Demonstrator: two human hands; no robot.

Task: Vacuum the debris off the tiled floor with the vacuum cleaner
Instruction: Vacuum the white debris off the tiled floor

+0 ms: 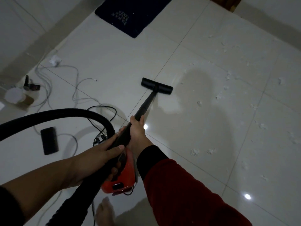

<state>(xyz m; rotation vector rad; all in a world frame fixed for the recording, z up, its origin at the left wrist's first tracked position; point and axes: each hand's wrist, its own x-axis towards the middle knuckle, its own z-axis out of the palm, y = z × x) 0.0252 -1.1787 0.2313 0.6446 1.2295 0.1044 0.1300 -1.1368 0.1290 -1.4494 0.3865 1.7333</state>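
Hands (114,149) grip wand (143,108); nozzle (156,85) on bare tiles, debris (228,95) right.

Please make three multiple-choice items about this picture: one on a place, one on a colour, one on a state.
1. The white debris lies mostly where from the floor nozzle?
A. To its right
B. To its left
C. Under the mat

2. What colour is the vacuum body?
A. Blue
B. Red
C. Green

3. How is the wand held?
A. One hand
B. Both hands
C. Not held

Key: 1 A, scraps scatter over the right tiles; 2 B, its shell is red; 3 B, the right hand and left hand both grip it.
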